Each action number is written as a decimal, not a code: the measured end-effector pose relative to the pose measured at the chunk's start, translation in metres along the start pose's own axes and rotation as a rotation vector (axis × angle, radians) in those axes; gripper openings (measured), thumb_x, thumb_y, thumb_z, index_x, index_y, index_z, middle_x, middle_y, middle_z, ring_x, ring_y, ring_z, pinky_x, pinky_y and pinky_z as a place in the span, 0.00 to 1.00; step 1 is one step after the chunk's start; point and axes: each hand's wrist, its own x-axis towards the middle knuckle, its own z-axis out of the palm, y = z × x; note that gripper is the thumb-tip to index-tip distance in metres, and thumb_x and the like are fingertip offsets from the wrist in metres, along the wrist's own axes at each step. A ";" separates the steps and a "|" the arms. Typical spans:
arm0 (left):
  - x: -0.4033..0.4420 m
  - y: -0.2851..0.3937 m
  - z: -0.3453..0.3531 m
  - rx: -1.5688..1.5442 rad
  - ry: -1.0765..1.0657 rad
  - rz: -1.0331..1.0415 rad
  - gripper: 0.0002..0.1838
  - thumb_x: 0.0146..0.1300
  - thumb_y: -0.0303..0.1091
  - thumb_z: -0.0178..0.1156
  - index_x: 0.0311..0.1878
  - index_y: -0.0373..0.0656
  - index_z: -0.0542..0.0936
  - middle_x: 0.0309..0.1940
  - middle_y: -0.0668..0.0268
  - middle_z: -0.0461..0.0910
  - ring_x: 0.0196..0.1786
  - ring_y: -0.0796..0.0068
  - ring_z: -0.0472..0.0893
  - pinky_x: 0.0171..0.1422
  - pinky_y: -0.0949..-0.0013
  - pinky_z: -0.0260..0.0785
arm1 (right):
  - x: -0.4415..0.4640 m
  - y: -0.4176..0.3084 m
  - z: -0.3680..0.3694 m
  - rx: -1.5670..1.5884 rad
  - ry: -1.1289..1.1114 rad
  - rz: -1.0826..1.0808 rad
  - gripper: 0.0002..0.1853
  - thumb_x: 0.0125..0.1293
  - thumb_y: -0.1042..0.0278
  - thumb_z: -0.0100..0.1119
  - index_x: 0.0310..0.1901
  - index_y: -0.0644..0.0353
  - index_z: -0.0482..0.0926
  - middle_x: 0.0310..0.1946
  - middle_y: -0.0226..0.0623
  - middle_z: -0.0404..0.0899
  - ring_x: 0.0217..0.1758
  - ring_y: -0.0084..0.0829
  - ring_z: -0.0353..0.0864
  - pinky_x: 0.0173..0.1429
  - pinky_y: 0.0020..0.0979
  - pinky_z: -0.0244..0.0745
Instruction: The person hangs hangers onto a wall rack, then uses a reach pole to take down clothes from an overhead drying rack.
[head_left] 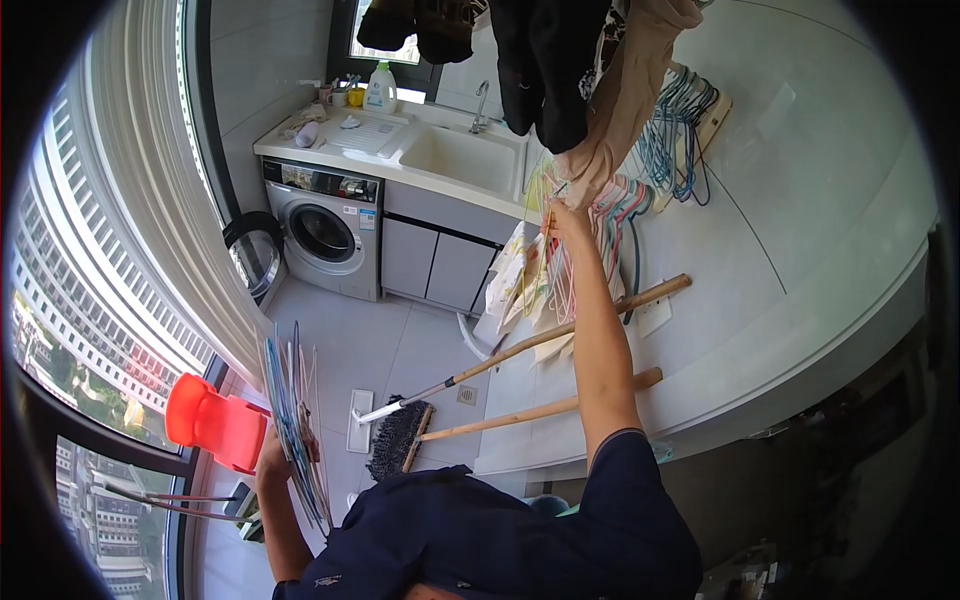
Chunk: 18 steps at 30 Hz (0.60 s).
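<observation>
Nearest the viewer, a dark navy short-sleeved shirt (pixel 450 540) covers the wearer's torso, with the front-loading washing machine (pixel 322 235) beyond as reference. On the wearer's side of that machine, the left hand (pixel 272 458) is wrapped round a bundle of clothes hangers (pixel 288 420). These are slender, mostly blue and grey, packed close where gripped and fanned apart at the far tips. Their long axis runs roughly away from the wearer, slightly leftward, the far tips pointing toward the machine's side of the room. Well to the right of the machine, the right hand (pixel 568 217) is raised with fingers bent, at the lower end of a hanging beige garment (pixel 605 130) and beside pink and white hangers (pixel 615 205); what it grips, if anything, cannot be told. Immediately right of the machine is a white sink (pixel 465 160).
</observation>
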 end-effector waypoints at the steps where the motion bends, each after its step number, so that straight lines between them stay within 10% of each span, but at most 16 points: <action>1: -0.003 0.001 -0.002 0.007 0.014 0.001 0.13 0.53 0.36 0.66 0.35 0.38 0.77 0.16 0.60 0.74 0.18 0.63 0.79 0.23 0.63 0.74 | 0.001 0.001 0.002 -0.048 0.022 0.003 0.06 0.62 0.76 0.47 0.35 0.67 0.75 0.23 0.40 0.76 0.22 0.32 0.81 0.23 0.33 0.80; 4: -0.021 -0.001 -0.007 -0.045 0.130 -0.004 0.10 0.51 0.34 0.66 0.27 0.39 0.76 0.16 0.60 0.74 0.18 0.63 0.79 0.22 0.63 0.74 | 0.031 0.029 -0.003 -0.285 0.041 -0.081 0.07 0.59 0.76 0.50 0.37 0.68 0.74 0.26 0.47 0.79 0.24 0.40 0.83 0.27 0.40 0.81; 8: -0.033 -0.010 -0.017 -0.145 0.263 -0.034 0.10 0.50 0.30 0.65 0.32 0.39 0.75 0.17 0.61 0.75 0.19 0.63 0.79 0.23 0.62 0.74 | -0.002 0.019 0.009 -1.043 0.602 -0.544 0.15 0.57 0.60 0.64 0.31 0.67 0.80 0.29 0.54 0.82 0.31 0.51 0.84 0.35 0.48 0.79; 18: -0.041 -0.016 -0.029 -0.204 0.363 -0.095 0.07 0.54 0.28 0.60 0.32 0.38 0.73 0.18 0.60 0.74 0.20 0.60 0.79 0.24 0.61 0.75 | -0.051 -0.006 0.018 -1.154 0.490 -0.229 0.14 0.58 0.61 0.59 0.34 0.67 0.82 0.32 0.54 0.83 0.37 0.53 0.84 0.43 0.49 0.78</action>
